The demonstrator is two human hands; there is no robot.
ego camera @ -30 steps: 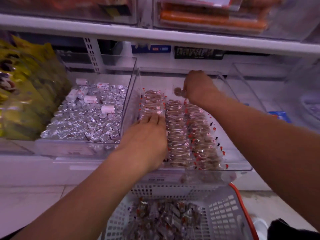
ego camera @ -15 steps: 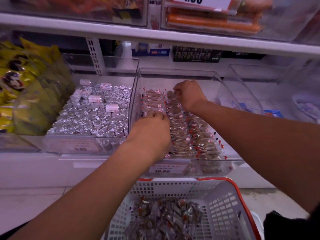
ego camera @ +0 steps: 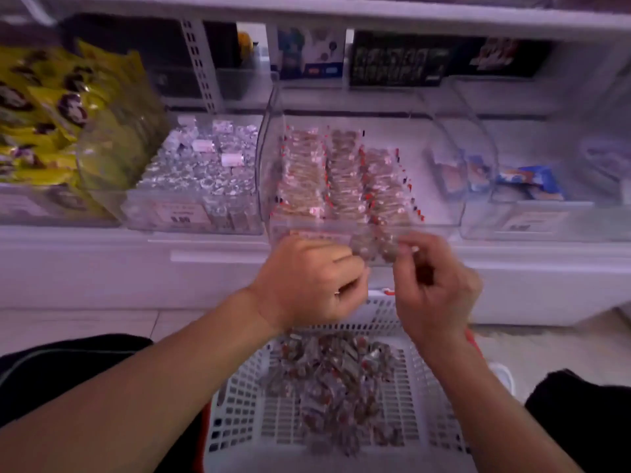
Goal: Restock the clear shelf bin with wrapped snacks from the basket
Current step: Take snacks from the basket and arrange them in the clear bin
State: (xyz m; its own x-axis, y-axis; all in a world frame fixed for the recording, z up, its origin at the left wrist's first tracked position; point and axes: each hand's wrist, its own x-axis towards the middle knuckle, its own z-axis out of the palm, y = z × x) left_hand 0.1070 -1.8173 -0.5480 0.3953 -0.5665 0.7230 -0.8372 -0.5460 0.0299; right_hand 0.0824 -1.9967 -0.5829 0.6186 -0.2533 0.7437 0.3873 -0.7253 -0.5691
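The clear shelf bin (ego camera: 444, 213) stands at the middle of the shelf, and three rows of wrapped snacks (ego camera: 345, 175) fill its left part. Below it a white basket (ego camera: 239, 404) with a red rim holds a loose heap of the same wrapped snacks (ego camera: 334, 377). Both hands hover outside the bin, just before its front wall and above the basket's far edge. My left hand (ego camera: 307, 285) has its fingers curled in, with nothing seen in it. The fingertips of my right hand (ego camera: 433, 285) are pinched together; blur hides whether a wrapper is between them.
A bin of silver foil-wrapped pieces (ego camera: 201, 172) stands left of the clear bin, with yellow bags (ego camera: 51, 114) beyond it. Right of it is a clear bin with blue packets (ego camera: 526, 182). An upper shelf edge (ego camera: 341, 11) overhangs. Dark-clothed knees flank the basket.
Both hands have pulled back out of the bin toward me and now sit in front of its front wall. The view has tilted down, showing more of the basket.
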